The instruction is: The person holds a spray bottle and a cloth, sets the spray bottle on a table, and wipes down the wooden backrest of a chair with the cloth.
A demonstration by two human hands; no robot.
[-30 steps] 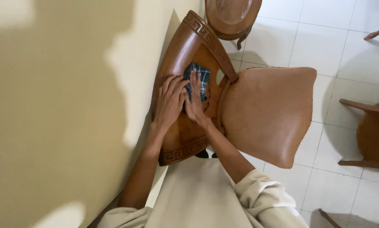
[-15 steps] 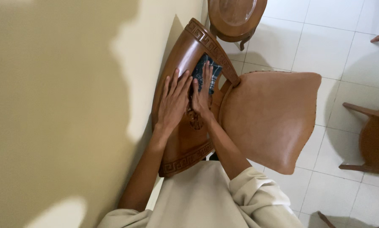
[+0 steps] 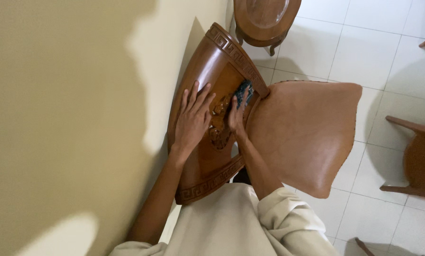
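A: Starting left: cream wall (image 3: pixel 56 118), then left hand (image 3: pixel 193 121) flat, fingers spread, grasping nothing, on the carved chair back (image 3: pixel 207 71).

B: Chair back look?

A: Glossy brown wood, key-pattern border, carved centre panel, leaning at the wall.

B: Cloth?

A: Dark blue cloth (image 3: pixel 243 90) on the carving near the top rail, right hand (image 3: pixel 235 116) clenched on it.

B: Further right?

A: Tan seat (image 3: pixel 307 137), white tile floor (image 3: pixel 364 52); another wooden chair (image 3: pixel 418 161) at the edge.
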